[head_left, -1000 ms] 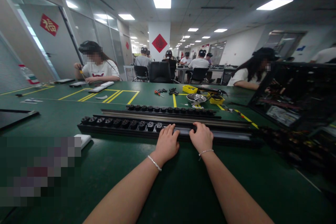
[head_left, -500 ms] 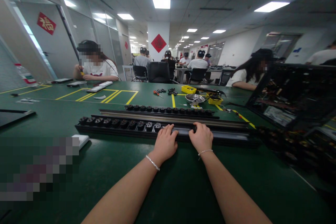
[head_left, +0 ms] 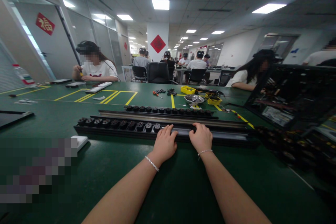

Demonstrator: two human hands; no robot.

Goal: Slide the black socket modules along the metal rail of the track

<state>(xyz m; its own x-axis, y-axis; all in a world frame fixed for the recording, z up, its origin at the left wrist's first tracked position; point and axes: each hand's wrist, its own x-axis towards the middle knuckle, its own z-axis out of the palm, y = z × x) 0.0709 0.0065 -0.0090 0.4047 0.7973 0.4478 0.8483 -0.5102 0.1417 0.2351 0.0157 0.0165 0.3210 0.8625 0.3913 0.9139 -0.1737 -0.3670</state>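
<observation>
Both hands are down on the long black rail (head_left: pixel 223 133) that lies across the green counter (head_left: pixel 168 182). The left hand (head_left: pixel 165 144) rests on its near edge, fingers curled over the top, just beside the last of the black sockets (head_left: pixel 118 124) seated along the rail's left half. The right hand (head_left: pixel 201 138) sits close alongside, fingers bent onto the bare metal channel; whether either hand truly grips the rail I cannot tell. A second rail (head_left: pixel 170 110) with its own row of sockets lies just behind, parallel. Further back stand a metal bowl (head_left: pixel 194 98) and a yellow tray (head_left: pixel 188 89). A white block (head_left: pixel 79 141) lies to the left.
</observation>
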